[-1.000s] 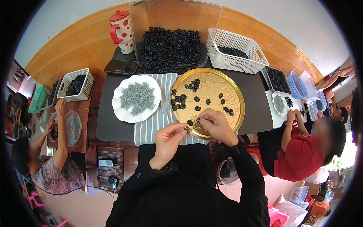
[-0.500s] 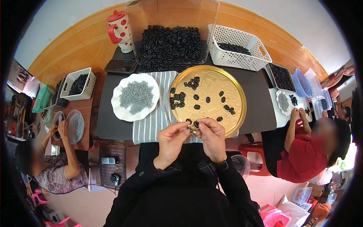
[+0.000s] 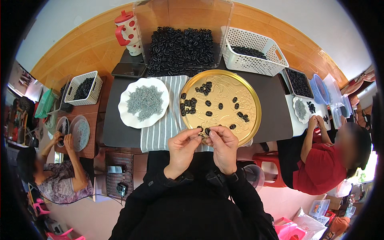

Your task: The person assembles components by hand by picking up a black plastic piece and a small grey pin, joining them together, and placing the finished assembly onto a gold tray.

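Observation:
Both my hands meet over the near rim of a round gold tray [image 3: 254,132]. Between thumb and forefinger, my right hand [image 3: 225,150] pinches a small black oval plastic piece [image 3: 207,131]. Close beside it, my left hand [image 3: 181,151] is closed in a pinch; whatever it grips is too small to make out. Similar black pieces [image 3: 188,107] lie on the tray, grouped at its left and scattered toward the right. Left of the tray, a white scalloped dish [image 3: 123,114] holds a heap of small grey pieces [image 3: 145,100] that look like springs.
A striped cloth [image 3: 154,138] lies under dish and tray. Behind stand a clear bin [image 3: 138,40] of black pieces, a white perforated basket [image 3: 252,66], a dark phone [image 3: 129,70] and a red-dotted tumbler [image 3: 130,34]. People work at tables on both sides.
My hands stay almost in place, still pinched together over the tray's near rim. The whole view has shifted very slightly. At the left, the other person's hands have moved a little.

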The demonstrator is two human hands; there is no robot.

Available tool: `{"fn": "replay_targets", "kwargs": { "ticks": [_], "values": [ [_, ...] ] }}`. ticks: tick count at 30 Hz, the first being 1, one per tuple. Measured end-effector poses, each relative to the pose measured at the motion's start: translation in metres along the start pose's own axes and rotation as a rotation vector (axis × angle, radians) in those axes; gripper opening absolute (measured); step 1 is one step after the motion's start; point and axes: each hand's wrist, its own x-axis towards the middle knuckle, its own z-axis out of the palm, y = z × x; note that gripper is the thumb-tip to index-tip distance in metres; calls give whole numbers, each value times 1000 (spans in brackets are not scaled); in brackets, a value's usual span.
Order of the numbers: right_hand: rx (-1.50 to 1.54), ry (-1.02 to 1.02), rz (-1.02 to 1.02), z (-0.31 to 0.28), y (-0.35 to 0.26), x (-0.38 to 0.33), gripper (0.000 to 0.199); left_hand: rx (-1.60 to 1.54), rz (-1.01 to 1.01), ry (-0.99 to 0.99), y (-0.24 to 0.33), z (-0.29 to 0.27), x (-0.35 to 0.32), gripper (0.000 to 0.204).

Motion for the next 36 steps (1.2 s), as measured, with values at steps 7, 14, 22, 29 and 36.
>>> {"fn": "replay_targets", "kwargs": {
  "ticks": [7, 14, 22, 29, 36],
  "values": [
    [-94, 27, -74, 6, -1, -2, 13, 6, 24, 5, 1, -1, 0, 25],
    [-124, 40, -106, 8, -1, -1, 13, 8, 21, 3, 1, -2, 0, 24],
    [-159, 28, -98, 6, 0, -1, 12, 27, 22, 7, 1, -3, 0, 23],
    [-222, -59, -124, 2, 3, 0, 11, 7, 6, 5, 3, -1, 0, 24],
    [-126, -36, -80, 4, -1, -2, 13, -41, -50, -52, 3, -3, 0, 25]
  ]
}}
